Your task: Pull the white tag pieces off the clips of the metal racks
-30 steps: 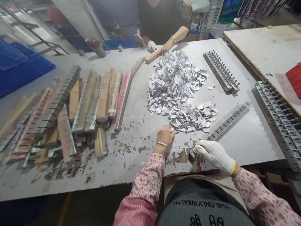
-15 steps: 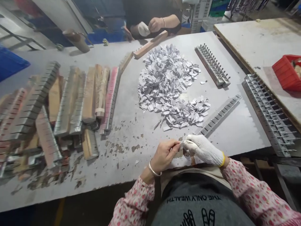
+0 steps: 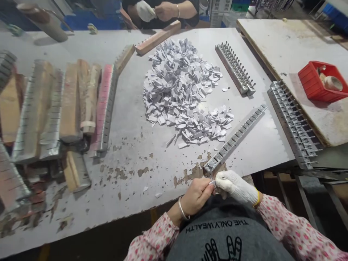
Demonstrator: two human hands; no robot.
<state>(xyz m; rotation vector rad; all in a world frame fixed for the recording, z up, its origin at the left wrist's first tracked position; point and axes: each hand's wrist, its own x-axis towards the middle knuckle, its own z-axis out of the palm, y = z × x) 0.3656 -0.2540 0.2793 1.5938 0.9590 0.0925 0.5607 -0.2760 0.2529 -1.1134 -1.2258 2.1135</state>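
My bare left hand (image 3: 196, 195) is closed in a pinch on a small white piece (image 3: 212, 182), close to the table's front edge. Touching or nearly touching it is my right hand (image 3: 236, 187) in a white knit glove, its fingers closed; what they grip is hidden. Just beyond both hands lies a slotted metal-covered bar (image 3: 236, 139), slanting away to the right. A large heap of small white flat pieces (image 3: 179, 87) spreads over the middle of the table.
Slotted bars and wooden blocks (image 3: 71, 101) are piled at the left. On the right lie a bar with pins (image 3: 235, 69) and a longer pinned bar (image 3: 292, 123). A red bin (image 3: 312, 85) stands on the side table. Across the table, a co-worker's hands (image 3: 156, 11) work together.
The view has shifted, so the table's things appear further left. My hands have drawn back from the slotted bar toward my body, uncovering its near end.
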